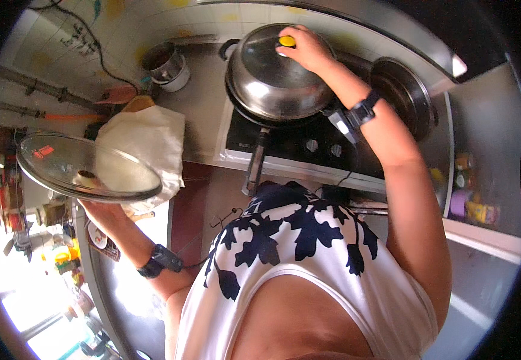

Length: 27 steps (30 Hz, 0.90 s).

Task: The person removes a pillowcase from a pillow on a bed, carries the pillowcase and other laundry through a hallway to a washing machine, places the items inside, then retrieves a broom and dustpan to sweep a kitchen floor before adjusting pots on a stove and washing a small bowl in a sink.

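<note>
My right hand (307,48) grips the yellow knob (287,41) of a domed stainless-steel lid (271,92). That lid sits over a dark frying pan on the gas stove (283,143), and the pan's long handle (255,164) points towards me. Whatever is under the lid is hidden. Off to the left, my left hand (103,208) holds up a glass lid (58,164) with a metal rim, tilted in the air. Its fingers show through the glass around the dark knob.
A wide steel pot (404,101) stands right of the pan, partly behind my right forearm. Stacked small pots (165,67) stand at the back left. A cream cloth or bag (157,135) lies behind the glass lid. Jars and packets (481,211) line the right side.
</note>
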Each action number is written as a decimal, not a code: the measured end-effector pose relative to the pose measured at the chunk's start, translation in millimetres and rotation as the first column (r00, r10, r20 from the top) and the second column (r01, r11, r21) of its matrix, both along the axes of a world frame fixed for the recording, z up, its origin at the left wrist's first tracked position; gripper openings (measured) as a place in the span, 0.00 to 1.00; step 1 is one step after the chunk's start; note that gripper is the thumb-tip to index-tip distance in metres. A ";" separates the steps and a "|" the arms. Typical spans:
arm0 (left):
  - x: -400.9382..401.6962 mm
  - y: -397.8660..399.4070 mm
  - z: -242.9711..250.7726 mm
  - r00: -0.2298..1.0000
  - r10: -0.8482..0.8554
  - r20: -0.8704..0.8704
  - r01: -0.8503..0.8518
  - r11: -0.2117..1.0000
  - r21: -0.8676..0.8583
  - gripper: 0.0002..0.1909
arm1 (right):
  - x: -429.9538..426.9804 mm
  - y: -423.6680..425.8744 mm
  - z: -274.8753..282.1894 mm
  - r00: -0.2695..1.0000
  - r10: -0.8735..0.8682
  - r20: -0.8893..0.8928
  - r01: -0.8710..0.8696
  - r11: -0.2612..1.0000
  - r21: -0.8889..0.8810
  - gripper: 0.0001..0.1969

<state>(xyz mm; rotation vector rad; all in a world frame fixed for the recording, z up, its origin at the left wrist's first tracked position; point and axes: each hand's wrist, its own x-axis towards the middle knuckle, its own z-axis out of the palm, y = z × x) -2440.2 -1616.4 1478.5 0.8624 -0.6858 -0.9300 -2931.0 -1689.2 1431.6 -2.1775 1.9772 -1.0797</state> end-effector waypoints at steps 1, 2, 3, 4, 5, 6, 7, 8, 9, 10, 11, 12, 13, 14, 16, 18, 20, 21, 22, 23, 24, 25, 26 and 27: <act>12.3 -4.2 0.2 0.993 -0.033 -0.113 0.032 0.999 -0.011 0.20 | 5.3 -1.7 2.6 1.000 -0.004 0.012 0.004 0.999 0.053 0.17; 24.0 -13.7 -1.5 0.972 0.129 -0.196 -0.116 0.990 0.074 0.19 | -2.8 -8.3 -6.5 0.997 0.059 0.050 -0.058 0.998 -0.018 0.17; 38.4 -20.8 -10.3 0.962 0.080 -0.262 -0.089 0.996 -0.022 0.16 | 1.5 -2.5 -0.3 0.997 0.057 0.059 -0.055 0.998 -0.032 0.17; 49.8 -29.2 -18.4 0.946 0.013 -0.323 -0.055 0.991 -0.121 0.14 | 0.5 1.0 3.4 0.995 0.066 0.077 -0.063 0.997 -0.033 0.16; 69.8 -36.3 -23.2 0.910 -0.168 -0.379 0.095 0.974 -0.204 0.13 | 2.6 2.2 6.0 0.995 0.006 0.099 -0.005 1.000 -0.013 0.17; 60.7 -48.3 -23.1 0.880 -0.081 -0.468 0.002 0.986 -0.168 0.14 | -0.2 4.6 8.7 0.998 -0.008 0.059 0.006 1.000 0.018 0.17; 70.8 -54.9 -25.2 0.850 -0.355 -0.390 0.234 0.917 -0.324 0.16 | 0.4 4.3 9.2 0.999 -0.021 0.028 0.020 1.000 0.020 0.17; 80.2 -64.6 -25.3 0.848 -0.228 -0.478 0.116 0.961 -0.252 0.18 | 2.2 2.2 10.0 0.999 0.008 0.048 -0.009 1.000 0.011 0.16; 74.6 -77.0 -25.2 0.818 -0.104 -0.565 0.014 0.987 -0.161 0.19 | 2.6 2.2 8.4 0.998 0.021 0.056 -0.021 1.000 0.011 0.16; 79.5 -85.9 -29.0 0.772 -0.130 -0.622 0.040 0.987 -0.156 0.21 | 7.3 3.1 9.2 0.998 0.032 0.054 -0.032 0.999 0.013 0.16; 85.3 -96.6 -30.5 0.772 -0.122 -0.624 0.031 0.988 -0.154 0.21 | 11.3 4.6 11.4 0.997 0.023 0.078 -0.027 0.998 0.055 0.16; 90.5 -110.4 -27.4 0.769 -0.132 -0.625 0.059 0.989 -0.137 0.19 | 16.2 4.0 17.8 0.995 0.009 0.100 -0.019 0.995 0.095 0.15; 91.0 -121.1 -24.8 0.767 -0.143 -0.626 0.085 0.989 -0.122 0.17 | 19.8 3.9 20.7 0.995 0.015 0.096 -0.025 0.995 0.095 0.15; 91.4 -133.1 -21.6 0.799 -0.101 -0.593 0.064 0.994 -0.084 0.16 | 23.0 3.6 23.1 0.991 -0.004 0.133 -0.013 0.991 0.130 0.15; 92.9 -168.4 -21.5 0.829 -0.072 -0.555 0.050 0.997 -0.054 0.16 | 24.0 3.7 24.6 0.984 -0.036 0.176 0.009 0.988 0.151 0.15; 92.5 -205.9 -24.4 0.893 -0.047 -0.448 0.033 0.999 -0.039 0.16 | 21.2 3.6 23.7 0.987 -0.029 0.160 0.006 0.990 0.138 0.15; 85.3 -233.9 -22.3 0.923 -0.083 -0.375 0.066 0.996 -0.058 0.18 | 24.5 8.1 27.8 0.986 -0.012 0.168 -0.009 0.992 0.128 0.19; 90.2 -246.6 -23.1 0.926 -0.082 -0.368 0.063 0.996 -0.064 0.18 | 31.8 9.9 26.1 0.985 -0.008 0.174 -0.013 0.993 0.121 0.19; 90.9 -262.1 -30.1 0.965 -0.052 -0.256 0.051 0.999 -0.009 0.19 | 36.9 13.9 25.4 0.986 -0.034 0.164 0.021 0.996 0.081 0.20; 92.6 -274.7 -37.4 0.990 -0.028 -0.139 0.034 0.998 0.043 0.20 | 41.1 19.0 25.3 0.986 -0.061 0.154 0.055 0.998 0.041 0.22; 84.5 -283.1 -37.6 0.957 -0.065 -0.282 0.085 0.995 0.058 0.22 | 43.2 26.8 26.6 0.982 -0.102 0.159 0.082 0.988 0.128 0.24; 83.0 -292.1 -43.4 0.956 -0.070 -0.285 0.091 0.994 0.061 0.22 | 47.6 35.6 27.6 0.982 -0.109 0.156 0.089 0.987 0.131 0.24; 82.4 -302.5 -50.5 0.953 -0.064 -0.297 0.091 0.993 0.081 0.22 | 53.1 44.8 28.2 0.990 -0.111 0.091 0.107 0.993 0.048 0.24; 83.9 -312.6 -58.9 0.949 -0.053 -0.310 0.088 0.991 0.098 0.23 | 58.2 53.2 28.4 0.993 -0.114 0.024 0.115 0.993 -0.039 0.24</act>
